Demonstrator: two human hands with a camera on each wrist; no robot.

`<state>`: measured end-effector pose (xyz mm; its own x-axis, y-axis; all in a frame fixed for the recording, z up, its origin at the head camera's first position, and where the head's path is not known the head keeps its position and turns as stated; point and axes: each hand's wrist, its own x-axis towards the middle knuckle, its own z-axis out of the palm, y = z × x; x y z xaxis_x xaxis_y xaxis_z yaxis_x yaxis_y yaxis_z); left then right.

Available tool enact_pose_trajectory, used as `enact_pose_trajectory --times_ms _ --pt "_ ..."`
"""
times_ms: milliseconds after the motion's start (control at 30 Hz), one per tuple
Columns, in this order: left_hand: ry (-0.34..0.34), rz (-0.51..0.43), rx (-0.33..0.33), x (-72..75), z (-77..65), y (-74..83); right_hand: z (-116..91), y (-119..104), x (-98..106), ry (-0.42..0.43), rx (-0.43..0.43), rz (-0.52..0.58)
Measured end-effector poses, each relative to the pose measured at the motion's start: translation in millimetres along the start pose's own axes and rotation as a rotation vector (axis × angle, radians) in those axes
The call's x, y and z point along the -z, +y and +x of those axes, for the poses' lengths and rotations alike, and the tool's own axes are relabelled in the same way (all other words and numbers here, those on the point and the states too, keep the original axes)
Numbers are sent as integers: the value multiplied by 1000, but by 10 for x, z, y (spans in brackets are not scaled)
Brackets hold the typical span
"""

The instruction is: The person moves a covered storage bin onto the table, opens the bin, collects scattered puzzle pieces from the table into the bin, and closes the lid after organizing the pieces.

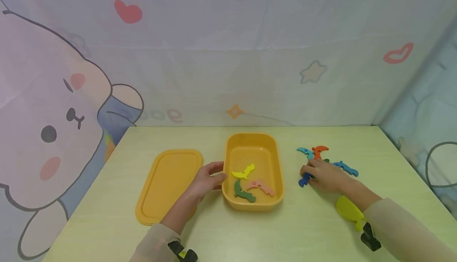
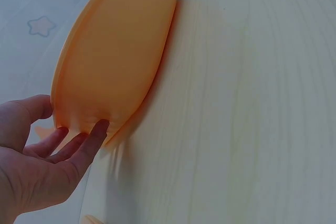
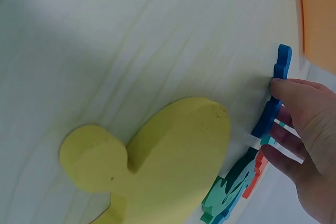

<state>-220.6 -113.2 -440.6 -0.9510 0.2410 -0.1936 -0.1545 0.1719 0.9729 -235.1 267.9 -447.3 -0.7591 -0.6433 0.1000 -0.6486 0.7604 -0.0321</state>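
In the head view my left hand (image 1: 207,180) is at the left side of a yellow-orange box (image 1: 253,137). The left wrist view shows its extended fingers touching the box's outer wall (image 2: 113,51), with the thumb at the rim. Inside the box lie a yellow curved toy piece (image 1: 243,172), a green one (image 1: 244,192) and a pink one (image 1: 262,186). To the right, my right hand (image 1: 323,174) pinches a dark blue curved toy piece (image 3: 273,98) between thumb and fingers. Near that hand lie light blue (image 1: 305,152), orange (image 1: 319,151) and blue (image 1: 345,168) pieces, with a green one (image 3: 239,177) partly covered.
A flat yellow-orange lid (image 1: 168,186) lies on the pale wood table (image 1: 264,234), left of the box. Under my right forearm is a larger lime-yellow shape (image 3: 173,166) with a rounded end. A printed cloth (image 1: 214,55) hangs behind the table.
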Motion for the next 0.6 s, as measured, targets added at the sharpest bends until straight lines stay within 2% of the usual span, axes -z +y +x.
enact_pose_trajectory --times_ms 200,600 --pt "-1 -2 -5 0 -11 10 10 -14 4 -1 -25 46" --pt "1 2 13 0 -17 21 30 -23 -44 19 -28 60"
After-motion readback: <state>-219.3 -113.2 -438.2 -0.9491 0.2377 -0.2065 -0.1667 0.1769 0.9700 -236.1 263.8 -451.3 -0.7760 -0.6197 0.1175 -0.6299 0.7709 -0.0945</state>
